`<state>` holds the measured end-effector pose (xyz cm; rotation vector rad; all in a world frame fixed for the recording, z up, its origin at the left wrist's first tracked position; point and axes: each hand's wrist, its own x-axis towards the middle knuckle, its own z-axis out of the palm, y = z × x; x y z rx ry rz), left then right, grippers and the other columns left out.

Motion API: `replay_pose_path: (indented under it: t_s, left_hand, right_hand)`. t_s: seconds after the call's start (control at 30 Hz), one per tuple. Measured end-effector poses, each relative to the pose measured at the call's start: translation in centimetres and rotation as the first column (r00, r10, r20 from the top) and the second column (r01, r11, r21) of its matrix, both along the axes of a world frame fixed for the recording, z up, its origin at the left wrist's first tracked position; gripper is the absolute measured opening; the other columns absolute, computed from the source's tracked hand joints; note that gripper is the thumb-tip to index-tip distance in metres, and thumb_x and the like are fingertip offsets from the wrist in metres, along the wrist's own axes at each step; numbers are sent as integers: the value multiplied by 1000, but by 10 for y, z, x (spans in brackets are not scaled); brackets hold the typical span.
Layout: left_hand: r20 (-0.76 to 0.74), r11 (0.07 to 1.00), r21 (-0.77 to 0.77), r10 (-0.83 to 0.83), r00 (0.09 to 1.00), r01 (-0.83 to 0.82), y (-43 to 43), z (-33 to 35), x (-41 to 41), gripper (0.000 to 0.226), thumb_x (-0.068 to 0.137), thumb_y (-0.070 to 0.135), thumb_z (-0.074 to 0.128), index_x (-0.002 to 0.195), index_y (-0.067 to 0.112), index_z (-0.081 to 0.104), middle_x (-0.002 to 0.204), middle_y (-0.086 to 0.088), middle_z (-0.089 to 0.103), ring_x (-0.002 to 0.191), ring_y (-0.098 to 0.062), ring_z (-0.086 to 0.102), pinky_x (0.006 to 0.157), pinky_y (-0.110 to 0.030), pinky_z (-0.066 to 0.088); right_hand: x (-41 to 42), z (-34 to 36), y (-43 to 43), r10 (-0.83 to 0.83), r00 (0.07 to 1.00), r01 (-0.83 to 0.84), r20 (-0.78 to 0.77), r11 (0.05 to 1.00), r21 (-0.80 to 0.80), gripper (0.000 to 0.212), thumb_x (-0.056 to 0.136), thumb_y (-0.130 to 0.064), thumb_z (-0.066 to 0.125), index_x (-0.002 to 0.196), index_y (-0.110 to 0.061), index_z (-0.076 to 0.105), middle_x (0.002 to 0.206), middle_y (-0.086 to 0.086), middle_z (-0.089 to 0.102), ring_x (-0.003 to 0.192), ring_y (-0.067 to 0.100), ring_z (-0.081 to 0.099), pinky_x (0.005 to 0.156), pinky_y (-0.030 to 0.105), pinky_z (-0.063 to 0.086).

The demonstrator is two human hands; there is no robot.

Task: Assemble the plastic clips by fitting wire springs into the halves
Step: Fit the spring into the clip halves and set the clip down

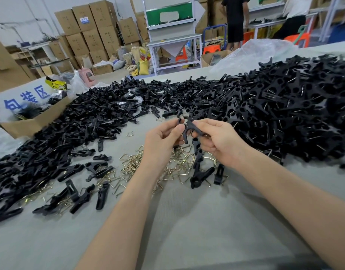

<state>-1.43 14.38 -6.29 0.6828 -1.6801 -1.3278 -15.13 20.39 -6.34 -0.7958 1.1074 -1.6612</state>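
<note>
In the head view, the pair of small black plastic clip halves (188, 127) is held up off the grey cloth-covered table (187, 221), just above the middle of the picture, crossed over one another between the two hands. The left hand (164, 137) has its fingers curled in and its thumb pressed against one half from the 9 o'clock side. The right hand (218, 142) pinches the other half between thumb and bent fingers from 3 o'clock. Whether a spring already sits between the halves cannot be told. The loose pile of brass-coloured bent wire springs (132, 164) lies on the table at 6 to 7 o'clock of the hands. The spread of loose black plastic halves (74, 121) runs off toward 9 and 10 o'clock, and the tall mound of black clips with wire showing (294, 106) rises at 2 to 3 o'clock. A brown cardboard box (37, 121) sits at the far 9 o'clock edge. The halves look light, rigid and smooth, so they are likely to twist or slip under a loose pinch. The best hold is probably on the flat handle ends, which leaves the notched middle free. The springs look thin, stiff and springy and may flick away when bent, so they are best taken by one straight leg.
</note>
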Motion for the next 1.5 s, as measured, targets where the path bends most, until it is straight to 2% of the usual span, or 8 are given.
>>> replay_pose_path:
  t_s: [0.43,0.6,0.73,0.93,1.13,1.33,1.43,1.5]
  left_hand:
    - [54,1000,-14,-17,998,17,-5,-4,3,14,91,16,64,101,24,68,79,4,75,67,-6,63,69,-23,56]
    - [-28,944,153,-292,956,293,-7,0,11,36,78,20,67,114,21,65,76,-6,63,61,-9,57,61,-20,50]
    - [-64,881,201,-425,903,428,-7,4,16,26,75,13,67,101,12,67,72,-4,63,58,-10,60,59,-17,53]
    - [-73,911,199,-354,933,361,-4,4,13,24,67,10,70,89,6,62,66,-2,68,58,-10,67,55,-14,54]
    - [-131,944,201,-238,962,261,-6,8,14,32,61,7,72,91,3,60,74,-4,71,67,-16,71,62,-18,56]
    - [-106,962,113,-236,966,247,-4,5,10,28,76,12,67,103,9,60,76,1,71,70,-13,69,62,-20,55]
    - [-13,970,67,-232,973,232,-3,2,10,30,76,29,72,103,17,66,85,0,66,75,-17,60,61,-22,50]
    - [1,965,87,-246,969,245,-4,1,10,29,73,39,74,98,24,71,98,0,69,88,-23,62,75,-27,53]
  right_hand:
    - [-2,-2,2,31,987,-29,-158,999,17,14,95,-9,54,94,1,64,60,3,61,35,6,26,33,16,21]
    - [-12,5,4,260,958,-245,-122,961,127,18,95,-11,53,81,-9,63,63,4,57,34,4,28,32,15,22]
    - [-17,7,6,377,917,-352,-131,918,183,20,95,-11,51,77,-10,62,63,2,56,35,3,29,34,14,21]
    - [-18,9,3,309,950,-312,45,937,157,32,65,-2,35,91,-6,54,68,3,53,43,8,33,39,18,21]
    - [-21,7,0,95,930,10,-354,959,284,36,83,19,26,96,-1,53,76,17,62,51,16,50,42,19,43]
    - [-19,8,4,156,935,-103,-318,979,179,52,86,23,45,125,-11,48,116,22,54,92,30,69,75,27,59]
    - [-13,10,6,135,924,-99,-357,988,116,36,88,17,50,116,-6,52,108,26,56,83,28,72,72,25,58]
    - [-10,12,8,109,924,-99,-367,994,47,26,87,15,55,103,-7,57,97,23,64,73,29,73,63,25,58]
